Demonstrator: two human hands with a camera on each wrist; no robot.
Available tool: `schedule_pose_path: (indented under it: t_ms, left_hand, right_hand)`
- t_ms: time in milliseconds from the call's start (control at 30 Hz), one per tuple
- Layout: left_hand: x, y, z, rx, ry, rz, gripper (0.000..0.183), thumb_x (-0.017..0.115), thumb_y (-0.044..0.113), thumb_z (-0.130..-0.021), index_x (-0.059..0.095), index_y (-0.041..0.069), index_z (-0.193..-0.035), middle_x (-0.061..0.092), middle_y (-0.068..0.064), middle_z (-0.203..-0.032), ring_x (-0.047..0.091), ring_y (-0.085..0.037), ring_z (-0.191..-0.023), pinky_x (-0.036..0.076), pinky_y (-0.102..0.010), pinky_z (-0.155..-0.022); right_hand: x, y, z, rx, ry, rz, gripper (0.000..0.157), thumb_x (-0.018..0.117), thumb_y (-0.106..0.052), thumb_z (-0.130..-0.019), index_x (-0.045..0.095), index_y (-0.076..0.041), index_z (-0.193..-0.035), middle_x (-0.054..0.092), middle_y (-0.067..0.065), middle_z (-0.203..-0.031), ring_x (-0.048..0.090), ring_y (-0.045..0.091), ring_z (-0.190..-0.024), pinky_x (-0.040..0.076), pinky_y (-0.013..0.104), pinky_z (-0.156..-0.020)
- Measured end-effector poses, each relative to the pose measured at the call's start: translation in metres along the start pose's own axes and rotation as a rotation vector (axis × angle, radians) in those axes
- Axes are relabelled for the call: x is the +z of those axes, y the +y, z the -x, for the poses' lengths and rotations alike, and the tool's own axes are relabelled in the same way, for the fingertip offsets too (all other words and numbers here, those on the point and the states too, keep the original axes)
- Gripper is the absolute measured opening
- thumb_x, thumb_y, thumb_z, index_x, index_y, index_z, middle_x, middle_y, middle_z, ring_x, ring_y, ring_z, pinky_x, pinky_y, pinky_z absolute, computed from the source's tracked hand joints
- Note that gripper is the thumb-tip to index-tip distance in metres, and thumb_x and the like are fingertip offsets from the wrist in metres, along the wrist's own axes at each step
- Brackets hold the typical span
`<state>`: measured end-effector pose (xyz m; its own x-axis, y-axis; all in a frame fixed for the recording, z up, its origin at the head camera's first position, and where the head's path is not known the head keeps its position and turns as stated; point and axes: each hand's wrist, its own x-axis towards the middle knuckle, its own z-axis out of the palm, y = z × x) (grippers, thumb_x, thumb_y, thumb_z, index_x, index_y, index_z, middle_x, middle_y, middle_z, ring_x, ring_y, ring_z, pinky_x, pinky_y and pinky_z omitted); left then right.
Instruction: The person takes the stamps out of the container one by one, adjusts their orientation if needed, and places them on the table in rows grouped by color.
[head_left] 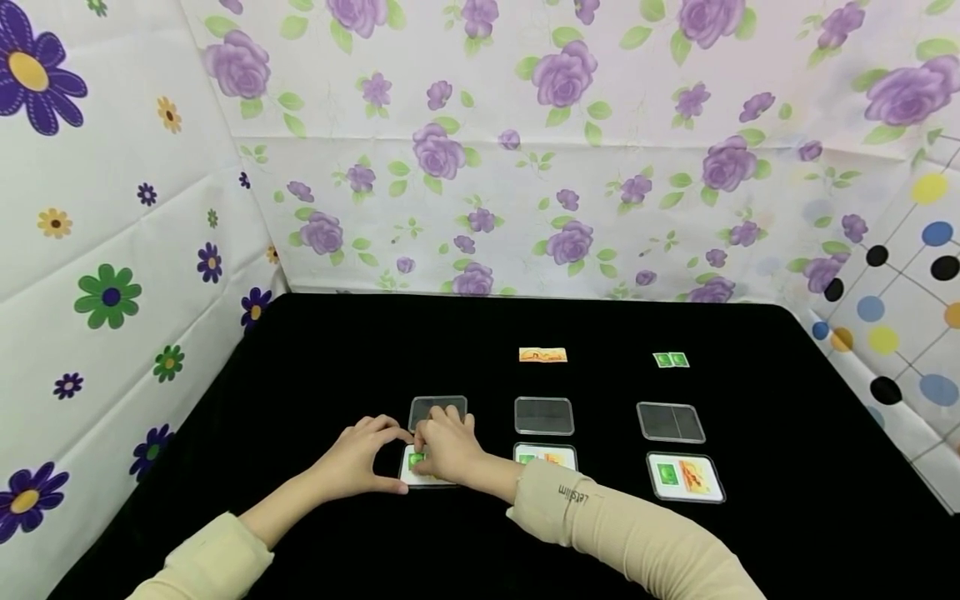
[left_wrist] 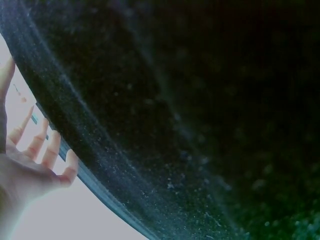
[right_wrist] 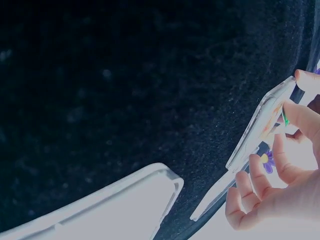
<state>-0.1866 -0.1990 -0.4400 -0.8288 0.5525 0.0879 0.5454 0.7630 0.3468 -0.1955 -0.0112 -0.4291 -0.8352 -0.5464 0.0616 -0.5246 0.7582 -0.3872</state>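
At the left of the near row lies a clear case with a white insert [head_left: 406, 477]. My left hand [head_left: 352, 457] steadies it, thumb at the near corner and index finger at the far edge. Over this case my right hand [head_left: 453, 450] pinches a green stamp [right_wrist: 286, 118] between thumb and fingertips, at the insert's left part. An orange stamp [right_wrist: 270, 124] shows on the same insert in the right wrist view. Behind the hands sits a clear lid [head_left: 423, 407], partly covered by the right fingers. The left wrist view shows the left hand's fingers [left_wrist: 50, 150] slightly bent.
Two more clear lids [head_left: 543, 416] [head_left: 671, 422] lie to the right. In front of them are a filled case [head_left: 543, 450], partly behind the right sleeve, and another filled case [head_left: 686, 477]. Farther back lie an orange stamp strip [head_left: 543, 355] and a green stamp pair [head_left: 671, 360] on the black cloth [head_left: 390, 333].
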Motion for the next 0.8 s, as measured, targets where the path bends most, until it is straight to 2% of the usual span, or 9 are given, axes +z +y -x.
schedule_pose_path:
  t_ms: [433, 800]
  left_hand:
    - [0.000, 0.000, -0.001, -0.013, -0.012, 0.003, 0.063, 0.082, 0.045, -0.063, 0.062, 0.017, -0.116, 0.058, -0.003, -0.117, 0.053, -0.030, -0.108, 0.042, -0.059, -0.086]
    - [0.000, 0.001, -0.001, -0.033, -0.010, -0.003, 0.061, 0.083, 0.045, -0.063, 0.063, 0.018, -0.114, 0.059, -0.005, -0.116, 0.053, -0.031, -0.107, 0.043, -0.057, -0.085]
  right_hand:
    - [-0.008, 0.001, 0.004, -0.037, 0.022, 0.014, 0.018, 0.080, -0.026, -0.074, 0.065, -0.018, -0.080, 0.057, -0.003, -0.094, 0.044, 0.010, -0.085, 0.028, 0.030, -0.076]
    - [-0.022, 0.020, 0.013, -0.042, 0.026, -0.028, 0.020, 0.078, -0.026, -0.076, 0.063, -0.016, -0.083, 0.056, -0.002, -0.092, 0.045, 0.013, -0.087, 0.029, 0.030, -0.074]
